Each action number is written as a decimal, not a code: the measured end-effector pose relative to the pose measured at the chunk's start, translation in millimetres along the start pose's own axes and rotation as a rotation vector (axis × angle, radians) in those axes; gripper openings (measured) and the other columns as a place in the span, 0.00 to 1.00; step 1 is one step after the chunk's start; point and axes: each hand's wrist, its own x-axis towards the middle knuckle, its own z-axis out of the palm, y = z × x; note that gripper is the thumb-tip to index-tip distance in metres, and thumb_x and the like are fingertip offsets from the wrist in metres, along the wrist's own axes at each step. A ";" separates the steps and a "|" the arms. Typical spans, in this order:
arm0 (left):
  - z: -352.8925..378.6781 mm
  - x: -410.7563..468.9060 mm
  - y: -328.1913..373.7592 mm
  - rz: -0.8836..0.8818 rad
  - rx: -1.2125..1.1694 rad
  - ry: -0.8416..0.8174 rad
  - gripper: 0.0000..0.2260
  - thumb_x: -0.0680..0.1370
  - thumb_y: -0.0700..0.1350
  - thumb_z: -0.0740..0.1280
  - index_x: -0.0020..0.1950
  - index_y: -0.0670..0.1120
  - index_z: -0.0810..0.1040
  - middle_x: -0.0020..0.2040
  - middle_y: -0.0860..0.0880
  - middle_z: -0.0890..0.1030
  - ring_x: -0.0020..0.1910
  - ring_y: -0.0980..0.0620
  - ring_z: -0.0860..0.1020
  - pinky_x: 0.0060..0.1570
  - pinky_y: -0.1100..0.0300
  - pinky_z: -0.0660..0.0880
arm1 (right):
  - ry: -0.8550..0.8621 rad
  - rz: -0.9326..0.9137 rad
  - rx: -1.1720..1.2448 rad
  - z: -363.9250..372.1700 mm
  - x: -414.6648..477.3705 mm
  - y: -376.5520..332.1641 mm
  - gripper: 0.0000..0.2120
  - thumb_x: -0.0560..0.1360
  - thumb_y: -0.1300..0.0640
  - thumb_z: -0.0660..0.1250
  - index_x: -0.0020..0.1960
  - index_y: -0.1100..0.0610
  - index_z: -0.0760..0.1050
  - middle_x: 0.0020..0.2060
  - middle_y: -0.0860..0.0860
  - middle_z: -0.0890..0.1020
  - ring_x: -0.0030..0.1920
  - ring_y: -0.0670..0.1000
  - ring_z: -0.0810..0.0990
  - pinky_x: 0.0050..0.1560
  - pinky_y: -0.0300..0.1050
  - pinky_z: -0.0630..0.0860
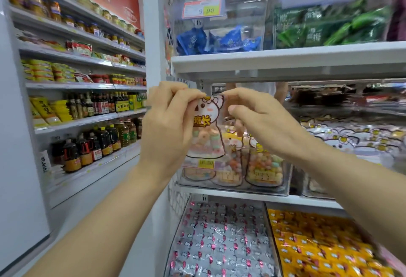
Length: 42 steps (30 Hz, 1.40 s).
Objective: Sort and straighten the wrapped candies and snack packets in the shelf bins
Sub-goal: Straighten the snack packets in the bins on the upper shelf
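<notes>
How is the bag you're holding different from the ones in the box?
The held packet is pinched between left hand and right hand; the binned packet stands in the clear bin. The held packet shows larger pastel pieces; the binned packet, small balls. Both have cartoon outlines.

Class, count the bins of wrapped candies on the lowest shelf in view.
2: one on the left holds silver-and-pink candies, one to its right holds yellow candies. More may lie past the frame's edge.

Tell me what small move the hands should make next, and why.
Probably lower the clear cartoon-printed packet of pastel candies upright into the clear plastic bin behind it: the left hand and right hand pinch its top edge, and matching packets stand there.
</notes>
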 end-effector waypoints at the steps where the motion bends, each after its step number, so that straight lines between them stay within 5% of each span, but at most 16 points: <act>1: 4.0 3.3 8.6 0.011 -0.022 0.004 0.09 0.79 0.39 0.61 0.51 0.38 0.80 0.45 0.41 0.75 0.47 0.49 0.70 0.49 0.73 0.64 | -0.004 -0.013 0.024 -7.9 -5.6 -2.0 0.11 0.78 0.59 0.59 0.55 0.50 0.76 0.36 0.37 0.79 0.33 0.34 0.74 0.38 0.30 0.67; 3: 12.9 8.6 25.0 0.029 -0.064 0.006 0.09 0.79 0.40 0.61 0.51 0.39 0.80 0.47 0.44 0.74 0.47 0.49 0.70 0.48 0.71 0.65 | -0.018 -0.049 -0.004 -22.4 -17.0 -2.8 0.04 0.77 0.56 0.63 0.49 0.52 0.77 0.31 0.37 0.79 0.33 0.36 0.75 0.38 0.30 0.69; 6: 28.0 14.0 48.9 0.049 -0.129 0.003 0.09 0.79 0.40 0.61 0.52 0.40 0.80 0.46 0.44 0.75 0.47 0.46 0.72 0.46 0.66 0.68 | -0.001 -0.085 -0.158 -44.8 -28.8 3.1 0.06 0.73 0.53 0.70 0.48 0.54 0.78 0.40 0.45 0.83 0.43 0.42 0.80 0.47 0.44 0.76; 9: 43.1 18.9 72.6 0.073 -0.188 -0.001 0.09 0.79 0.40 0.62 0.52 0.40 0.81 0.45 0.43 0.76 0.46 0.45 0.73 0.46 0.64 0.68 | 0.037 -0.111 -0.215 -72.6 -40.4 10.6 0.06 0.74 0.57 0.69 0.49 0.49 0.76 0.42 0.40 0.81 0.40 0.35 0.77 0.43 0.31 0.71; 16: 77.3 27.5 119.9 0.120 -0.387 -0.135 0.10 0.80 0.39 0.62 0.58 0.41 0.79 0.49 0.45 0.76 0.45 0.51 0.75 0.42 0.56 0.75 | 0.179 -0.009 -0.411 -132.9 -64.3 38.4 0.09 0.74 0.57 0.67 0.43 0.45 0.71 0.35 0.38 0.80 0.32 0.45 0.77 0.34 0.35 0.70; 21: 99.8 22.8 133.2 0.098 -0.384 -0.298 0.11 0.79 0.41 0.63 0.61 0.44 0.77 0.54 0.48 0.76 0.50 0.52 0.76 0.44 0.50 0.77 | 0.189 0.096 -0.404 -153.3 -80.7 64.0 0.04 0.74 0.53 0.67 0.48 0.52 0.76 0.40 0.47 0.82 0.38 0.48 0.79 0.44 0.52 0.77; 30: 121.9 14.8 129.5 0.076 -0.297 -0.481 0.13 0.78 0.40 0.65 0.63 0.47 0.75 0.56 0.49 0.75 0.51 0.47 0.76 0.53 0.50 0.74 | 0.147 0.295 -0.259 -140.4 -78.3 89.0 0.07 0.74 0.55 0.68 0.46 0.58 0.75 0.40 0.49 0.83 0.36 0.48 0.83 0.43 0.49 0.79; 35: 126.3 7.2 121.9 0.072 -0.105 -0.663 0.14 0.80 0.45 0.61 0.65 0.52 0.73 0.60 0.54 0.75 0.61 0.52 0.71 0.69 0.54 0.56 | -0.001 0.367 -0.575 -141.1 -69.5 90.2 0.11 0.70 0.48 0.72 0.43 0.53 0.72 0.38 0.44 0.77 0.36 0.42 0.72 0.31 0.33 0.64; 38: 126.4 7.5 120.2 0.054 -0.050 -0.693 0.14 0.80 0.48 0.61 0.66 0.55 0.73 0.62 0.56 0.75 0.65 0.53 0.69 0.72 0.54 0.47 | 0.098 0.235 -0.626 -136.2 -75.0 92.9 0.20 0.72 0.52 0.71 0.62 0.50 0.71 0.52 0.44 0.77 0.46 0.43 0.73 0.46 0.35 0.68; 42: 128.0 9.3 124.3 0.073 -0.001 -0.789 0.13 0.80 0.51 0.60 0.65 0.58 0.73 0.61 0.59 0.76 0.66 0.55 0.66 0.72 0.53 0.41 | 0.122 0.177 -0.722 -136.9 -81.5 98.4 0.10 0.75 0.52 0.65 0.56 0.45 0.77 0.48 0.43 0.80 0.51 0.47 0.74 0.51 0.46 0.72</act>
